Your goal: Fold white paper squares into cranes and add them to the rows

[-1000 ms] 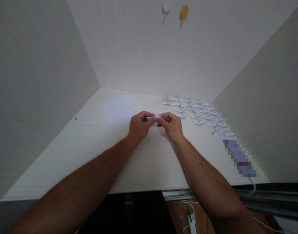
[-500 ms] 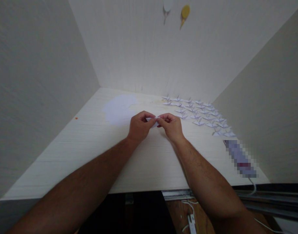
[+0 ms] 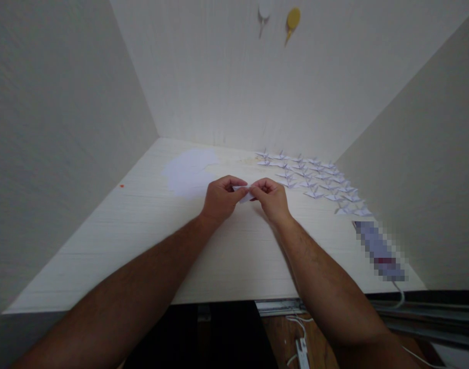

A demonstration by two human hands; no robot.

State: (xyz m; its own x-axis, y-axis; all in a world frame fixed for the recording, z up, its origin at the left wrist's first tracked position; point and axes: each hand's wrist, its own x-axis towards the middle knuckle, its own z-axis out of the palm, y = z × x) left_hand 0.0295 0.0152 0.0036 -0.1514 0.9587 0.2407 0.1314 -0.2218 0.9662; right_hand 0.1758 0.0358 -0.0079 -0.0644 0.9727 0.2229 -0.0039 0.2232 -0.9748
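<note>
A small folded piece of white paper [image 3: 245, 197] is held above the middle of the table, pinched from both sides. My left hand [image 3: 224, 197] grips its left part between thumb and fingers. On the other side my right hand [image 3: 270, 197] pinches the right edge, its thumb close to the left thumb. Fingers cover much of the paper, so its exact folds cannot be made out. Just beyond the right hand, several white paper cranes [image 3: 314, 192] stand in rows. Behind the left hand lie loose white paper sheets [image 3: 188, 171].
The pale table [image 3: 227, 266] is bounded by walls on three sides. A blurred-out flat object [image 3: 378, 251] with a cable lies at the right edge. White and yellow hooks [image 3: 293, 18] are on the back wall. Below, a power strip [image 3: 302, 352] rests on the wooden floor.
Both hands stay almost in place, still pinching the paper. The thumbs are slightly farther apart, and a little more of the paper shows between them.
</note>
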